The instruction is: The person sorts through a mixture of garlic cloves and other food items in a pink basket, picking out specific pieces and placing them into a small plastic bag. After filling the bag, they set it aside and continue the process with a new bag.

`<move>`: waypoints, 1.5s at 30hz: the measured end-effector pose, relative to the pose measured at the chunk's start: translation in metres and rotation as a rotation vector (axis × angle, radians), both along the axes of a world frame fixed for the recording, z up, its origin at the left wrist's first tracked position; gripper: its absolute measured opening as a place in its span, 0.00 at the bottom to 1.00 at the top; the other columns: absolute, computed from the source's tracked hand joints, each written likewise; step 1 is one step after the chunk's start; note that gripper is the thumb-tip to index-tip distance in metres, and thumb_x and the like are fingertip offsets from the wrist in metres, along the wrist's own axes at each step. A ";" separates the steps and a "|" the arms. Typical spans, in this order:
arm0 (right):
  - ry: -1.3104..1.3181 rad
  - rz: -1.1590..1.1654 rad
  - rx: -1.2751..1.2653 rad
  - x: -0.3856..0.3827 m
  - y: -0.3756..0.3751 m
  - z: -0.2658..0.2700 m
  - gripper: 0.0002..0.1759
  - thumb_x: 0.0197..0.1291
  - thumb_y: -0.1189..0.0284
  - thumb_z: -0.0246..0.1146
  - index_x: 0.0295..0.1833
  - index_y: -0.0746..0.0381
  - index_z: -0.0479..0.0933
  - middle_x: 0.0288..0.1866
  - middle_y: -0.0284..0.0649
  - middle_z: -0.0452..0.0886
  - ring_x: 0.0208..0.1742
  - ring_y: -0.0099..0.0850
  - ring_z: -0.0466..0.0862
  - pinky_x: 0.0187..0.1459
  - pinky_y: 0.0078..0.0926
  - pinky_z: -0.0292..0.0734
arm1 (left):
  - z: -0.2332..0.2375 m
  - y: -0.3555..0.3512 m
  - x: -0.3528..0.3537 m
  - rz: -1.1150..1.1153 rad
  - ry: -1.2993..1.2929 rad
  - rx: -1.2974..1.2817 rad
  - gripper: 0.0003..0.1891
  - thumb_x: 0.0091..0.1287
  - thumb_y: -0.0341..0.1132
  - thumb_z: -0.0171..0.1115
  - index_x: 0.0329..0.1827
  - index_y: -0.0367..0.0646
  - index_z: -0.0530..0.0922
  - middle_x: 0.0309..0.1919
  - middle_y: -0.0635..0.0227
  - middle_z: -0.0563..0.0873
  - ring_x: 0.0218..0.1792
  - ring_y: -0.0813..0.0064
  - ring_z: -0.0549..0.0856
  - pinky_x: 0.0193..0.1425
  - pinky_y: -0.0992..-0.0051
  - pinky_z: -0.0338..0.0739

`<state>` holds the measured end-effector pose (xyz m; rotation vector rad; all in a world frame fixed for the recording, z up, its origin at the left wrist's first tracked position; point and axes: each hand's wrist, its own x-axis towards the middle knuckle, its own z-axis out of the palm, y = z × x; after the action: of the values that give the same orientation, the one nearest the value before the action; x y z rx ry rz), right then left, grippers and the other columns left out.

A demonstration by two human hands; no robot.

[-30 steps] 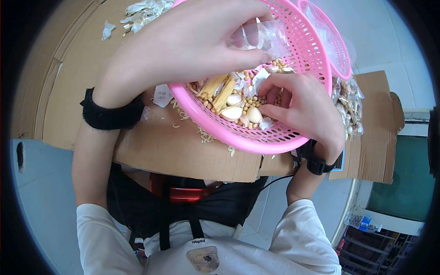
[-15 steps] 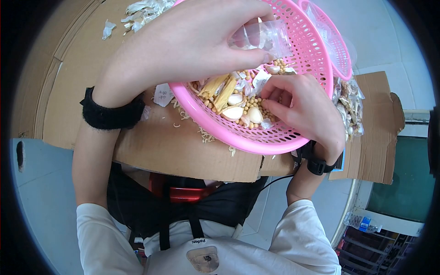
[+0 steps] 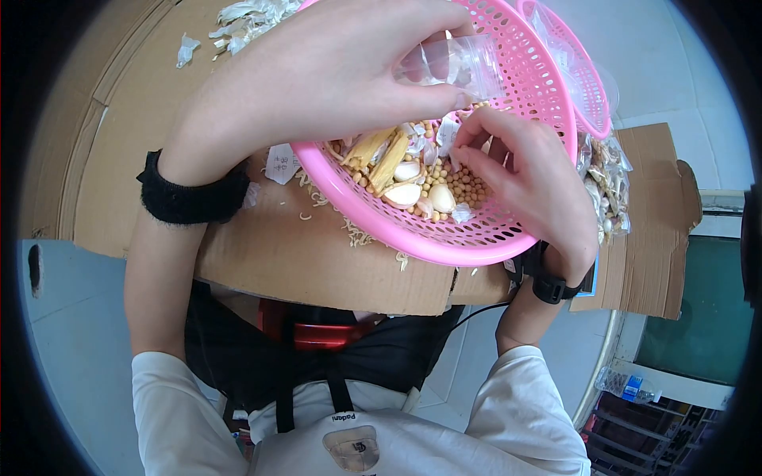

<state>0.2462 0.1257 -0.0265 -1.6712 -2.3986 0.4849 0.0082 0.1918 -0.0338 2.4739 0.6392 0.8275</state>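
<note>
My left hand [image 3: 317, 75] hovers over a pink basket [image 3: 444, 242] and grips a small clear plastic bag [image 3: 452, 62] between thumb and fingers. Inside the basket lie garlic cloves [image 3: 405, 193], many yellow soybeans [image 3: 468, 190], papery garlic skins and tan bamboo-like strips [image 3: 377, 155]. My right hand [image 3: 520, 178] is inside the basket with its fingertips pinched together just under the bag's mouth; what they pinch is too small to make out. Black bands wrap both wrists.
The basket rests on flattened brown cardboard [image 3: 302, 266] on a pale table. A second pink basket [image 3: 583, 79] stands behind it at the right. Garlic skins [image 3: 246, 20] lie at the top left, a packet of dried pieces [image 3: 607, 182] at the right, a paper tag [image 3: 279, 165] beside the rim.
My right hand has lifted from the soybeans at the basket's bottom up toward the bag's opening, fingers drawn together. The left hand and bag have stayed nearly still.
</note>
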 end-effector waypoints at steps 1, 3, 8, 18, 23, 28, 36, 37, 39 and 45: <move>0.020 0.005 0.024 0.000 0.000 0.001 0.06 0.67 0.75 0.67 0.45 0.67 0.81 0.36 0.50 0.88 0.39 0.47 0.90 0.43 0.43 0.82 | -0.001 0.001 0.000 0.016 0.016 -0.001 0.27 0.74 0.41 0.65 0.63 0.22 0.79 0.41 0.50 0.90 0.41 0.64 0.90 0.44 0.70 0.85; 0.040 0.010 0.049 0.000 -0.001 0.000 0.07 0.67 0.75 0.66 0.46 0.68 0.80 0.38 0.50 0.88 0.40 0.48 0.89 0.44 0.43 0.81 | -0.007 0.004 0.001 0.012 0.002 0.030 0.26 0.74 0.42 0.65 0.62 0.23 0.80 0.40 0.50 0.90 0.41 0.65 0.90 0.43 0.70 0.85; 0.189 0.002 0.204 0.005 0.003 -0.009 0.09 0.70 0.75 0.66 0.49 0.68 0.77 0.39 0.51 0.85 0.42 0.47 0.86 0.45 0.42 0.79 | -0.005 0.005 0.002 -0.024 -0.004 -0.008 0.26 0.76 0.44 0.66 0.61 0.25 0.80 0.39 0.53 0.89 0.38 0.68 0.88 0.41 0.72 0.83; 0.195 -0.141 0.167 0.000 0.000 -0.004 0.10 0.71 0.73 0.68 0.49 0.68 0.76 0.36 0.46 0.82 0.32 0.36 0.82 0.37 0.33 0.77 | -0.006 0.006 0.002 -0.038 -0.032 -0.002 0.23 0.76 0.43 0.67 0.59 0.26 0.81 0.37 0.57 0.88 0.36 0.70 0.87 0.40 0.73 0.82; 0.353 -0.189 0.181 -0.002 -0.001 -0.003 0.08 0.75 0.74 0.66 0.50 0.67 0.76 0.34 0.38 0.80 0.27 0.23 0.79 0.29 0.26 0.73 | -0.011 0.009 0.004 -0.044 -0.087 0.010 0.24 0.76 0.43 0.67 0.59 0.26 0.81 0.36 0.57 0.88 0.36 0.71 0.86 0.40 0.73 0.81; 0.478 -0.202 0.235 -0.004 0.000 -0.004 0.05 0.77 0.77 0.62 0.52 0.67 0.77 0.33 0.35 0.79 0.25 0.19 0.77 0.27 0.22 0.70 | -0.015 0.012 0.005 -0.052 -0.061 0.019 0.23 0.76 0.45 0.67 0.56 0.27 0.82 0.34 0.58 0.87 0.35 0.72 0.85 0.38 0.73 0.79; 0.515 -0.225 0.204 -0.004 0.000 -0.002 0.05 0.77 0.78 0.63 0.53 0.68 0.79 0.35 0.34 0.81 0.25 0.16 0.76 0.26 0.18 0.68 | -0.020 0.021 0.006 -0.037 -0.002 -0.045 0.23 0.76 0.46 0.67 0.55 0.28 0.82 0.34 0.59 0.87 0.34 0.72 0.85 0.38 0.73 0.79; 0.549 -0.211 0.226 -0.004 0.001 -0.002 0.06 0.76 0.78 0.63 0.53 0.68 0.79 0.36 0.33 0.81 0.25 0.15 0.75 0.26 0.18 0.68 | -0.015 0.020 0.008 -0.058 0.000 -0.088 0.23 0.76 0.46 0.67 0.55 0.28 0.82 0.34 0.59 0.87 0.34 0.72 0.85 0.38 0.74 0.80; 0.583 -0.198 0.248 -0.004 0.001 -0.002 0.06 0.76 0.78 0.64 0.53 0.68 0.79 0.36 0.33 0.81 0.25 0.14 0.75 0.26 0.18 0.67 | -0.006 0.005 0.002 -0.030 -0.014 -0.031 0.24 0.76 0.46 0.67 0.56 0.28 0.82 0.35 0.58 0.88 0.35 0.72 0.86 0.38 0.74 0.80; 0.571 -0.107 0.385 -0.003 0.003 -0.001 0.07 0.70 0.80 0.69 0.52 0.68 0.82 0.37 0.32 0.82 0.26 0.13 0.74 0.28 0.16 0.68 | -0.010 0.008 0.003 -0.065 -0.038 -0.042 0.24 0.75 0.45 0.68 0.57 0.28 0.82 0.34 0.57 0.88 0.34 0.70 0.87 0.37 0.73 0.81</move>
<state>0.2429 0.1288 -0.0272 -1.2706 -1.8376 0.3847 0.0111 0.2000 -0.0436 2.4219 0.5537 0.8260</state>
